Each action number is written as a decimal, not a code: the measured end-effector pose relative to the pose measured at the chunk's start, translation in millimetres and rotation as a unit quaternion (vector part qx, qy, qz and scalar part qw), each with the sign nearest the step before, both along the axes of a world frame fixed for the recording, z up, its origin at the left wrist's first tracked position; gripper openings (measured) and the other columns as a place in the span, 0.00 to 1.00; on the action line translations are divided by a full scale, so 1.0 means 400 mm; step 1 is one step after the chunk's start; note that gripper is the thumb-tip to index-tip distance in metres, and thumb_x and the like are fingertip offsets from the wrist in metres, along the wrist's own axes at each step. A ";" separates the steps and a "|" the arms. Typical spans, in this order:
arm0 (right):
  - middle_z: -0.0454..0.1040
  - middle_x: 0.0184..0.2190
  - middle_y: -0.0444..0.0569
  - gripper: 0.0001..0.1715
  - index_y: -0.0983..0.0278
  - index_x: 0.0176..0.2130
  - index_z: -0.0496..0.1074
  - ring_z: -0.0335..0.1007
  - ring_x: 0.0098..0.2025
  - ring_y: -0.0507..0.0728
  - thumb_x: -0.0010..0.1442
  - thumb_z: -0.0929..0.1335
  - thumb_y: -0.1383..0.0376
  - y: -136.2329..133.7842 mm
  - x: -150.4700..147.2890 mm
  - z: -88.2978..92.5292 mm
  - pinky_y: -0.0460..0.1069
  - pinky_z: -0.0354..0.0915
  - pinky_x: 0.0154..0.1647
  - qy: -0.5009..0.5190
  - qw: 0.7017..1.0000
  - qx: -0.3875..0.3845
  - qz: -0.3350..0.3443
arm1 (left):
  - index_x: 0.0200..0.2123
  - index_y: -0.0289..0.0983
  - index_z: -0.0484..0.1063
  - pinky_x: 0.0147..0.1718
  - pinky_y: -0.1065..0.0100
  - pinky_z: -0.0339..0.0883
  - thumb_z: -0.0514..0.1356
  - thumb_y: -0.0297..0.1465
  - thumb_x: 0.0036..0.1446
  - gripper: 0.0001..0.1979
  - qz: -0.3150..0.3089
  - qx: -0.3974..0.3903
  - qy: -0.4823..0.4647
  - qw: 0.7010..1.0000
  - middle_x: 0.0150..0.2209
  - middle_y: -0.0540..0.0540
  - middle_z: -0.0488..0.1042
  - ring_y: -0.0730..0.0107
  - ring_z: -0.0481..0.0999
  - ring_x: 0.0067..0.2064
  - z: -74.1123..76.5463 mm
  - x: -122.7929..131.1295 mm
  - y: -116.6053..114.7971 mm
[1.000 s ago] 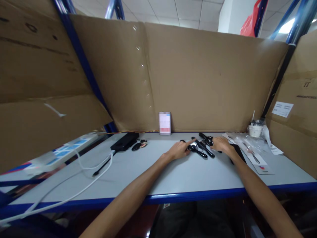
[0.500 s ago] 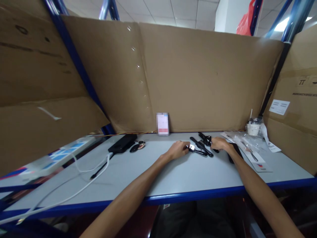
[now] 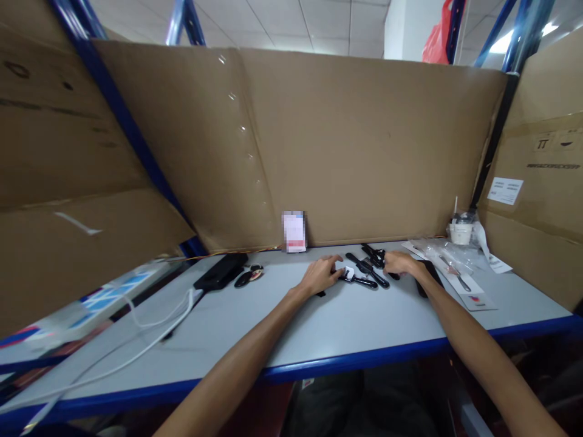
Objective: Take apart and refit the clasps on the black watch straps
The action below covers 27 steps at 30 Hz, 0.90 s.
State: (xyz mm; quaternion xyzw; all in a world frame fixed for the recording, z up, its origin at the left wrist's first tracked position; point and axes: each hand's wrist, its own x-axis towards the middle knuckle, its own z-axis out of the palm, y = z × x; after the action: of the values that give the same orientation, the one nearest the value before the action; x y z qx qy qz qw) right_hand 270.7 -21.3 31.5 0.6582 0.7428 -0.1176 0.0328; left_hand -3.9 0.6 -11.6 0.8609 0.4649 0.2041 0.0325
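My left hand (image 3: 322,275) rests low over the table, thumb and forefinger apart. Just right of its fingertips lies a black-handled tool (image 3: 362,281) with a pale, shiny head. A small black end (image 3: 321,294) shows from under this hand; the rest is hidden. My right hand (image 3: 399,263) is closed at the right side of a cluster of black tools (image 3: 374,255), its fingers curled down on a black piece (image 3: 394,276) that shows only in part. Between the hands, a long black tool (image 3: 367,269) lies slantwise on the table.
A flat black object (image 3: 430,280) lies under my right wrist. Farther right are a carded utensil (image 3: 469,291), clear plastic wrap and a cup (image 3: 461,232). A phone (image 3: 294,232) leans on the cardboard back wall. Left are a black box (image 3: 221,271), keys (image 3: 246,277) and white cables.
My left hand has let go of the shiny-headed tool and opened its fingers, moving slightly left of it. My right hand stays at the black cluster. The view has shifted a little.
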 end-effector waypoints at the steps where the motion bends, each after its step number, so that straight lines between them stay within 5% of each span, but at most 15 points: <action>1: 0.78 0.25 0.53 0.12 0.69 0.35 0.78 0.75 0.25 0.57 0.54 0.70 0.62 0.001 0.000 -0.002 0.47 0.65 0.28 0.000 1.000 0.001 0.000 | 0.55 0.40 0.73 0.48 0.62 0.64 0.57 0.37 0.62 0.19 -0.027 0.013 -0.007 1.000 0.46 0.41 0.77 0.56 0.73 0.50 -0.005 0.001 0.004; 3: 0.78 0.25 0.54 0.12 0.69 0.35 0.78 0.75 0.25 0.58 0.54 0.70 0.62 0.003 -0.001 -0.004 0.47 0.66 0.28 -0.001 1.000 0.004 -0.001 | 0.54 0.40 0.74 0.53 0.60 0.63 0.59 0.36 0.61 0.18 -0.074 0.020 -0.014 0.997 0.51 0.39 0.75 0.55 0.70 0.54 -0.017 0.004 0.012; 6: 0.79 0.26 0.54 0.13 0.69 0.37 0.78 0.75 0.25 0.58 0.54 0.70 0.62 0.003 -0.003 -0.005 0.48 0.66 0.28 0.001 1.000 0.004 -0.007 | 0.47 0.39 0.76 0.52 0.60 0.65 0.60 0.34 0.60 0.13 -0.095 -0.020 -0.035 0.995 0.47 0.40 0.75 0.58 0.72 0.51 -0.036 0.011 0.026; 11: 0.80 0.29 0.56 0.13 0.69 0.37 0.78 0.75 0.25 0.58 0.53 0.70 0.63 0.002 -0.005 -0.004 0.48 0.67 0.25 0.018 1.000 -0.010 -0.010 | 0.34 0.36 0.73 0.44 0.66 0.67 0.59 0.32 0.58 0.06 -0.060 -0.089 -0.191 0.976 0.39 0.45 0.76 0.65 0.74 0.42 -0.049 0.024 0.043; 14: 0.80 0.33 0.57 0.15 0.69 0.39 0.78 0.76 0.27 0.58 0.53 0.70 0.63 0.002 -0.005 -0.003 0.47 0.67 0.25 0.036 0.999 -0.012 -0.014 | 0.31 0.36 0.74 0.43 0.67 0.66 0.59 0.35 0.58 0.09 -0.002 -0.049 -0.249 0.967 0.36 0.45 0.77 0.66 0.74 0.41 -0.042 0.020 0.049; 19: 0.80 0.39 0.59 0.16 0.68 0.40 0.78 0.77 0.32 0.60 0.52 0.71 0.62 0.000 -0.008 0.004 0.47 0.65 0.25 0.030 0.999 -0.003 -0.018 | 0.35 0.36 0.79 0.32 0.69 0.60 0.57 0.38 0.58 0.13 0.093 -0.030 -0.213 0.972 0.25 0.50 0.73 0.68 0.71 0.30 -0.032 -0.004 0.053; 27: 0.81 0.38 0.55 0.15 0.65 0.40 0.79 0.76 0.39 0.60 0.51 0.71 0.63 -0.002 -0.015 0.006 0.46 0.60 0.30 0.007 0.999 0.046 -0.008 | 0.50 0.40 0.76 0.44 0.65 0.65 0.56 0.33 0.62 0.16 -0.009 -0.024 -0.133 0.991 0.37 0.46 0.82 0.62 0.78 0.41 -0.030 0.018 0.017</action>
State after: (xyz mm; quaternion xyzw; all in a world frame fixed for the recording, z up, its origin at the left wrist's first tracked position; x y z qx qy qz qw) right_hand 264.5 -22.2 33.9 0.6638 0.7426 -0.0882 -0.0040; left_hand 3.3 7.4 -23.8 0.8290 0.4535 0.3056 0.1166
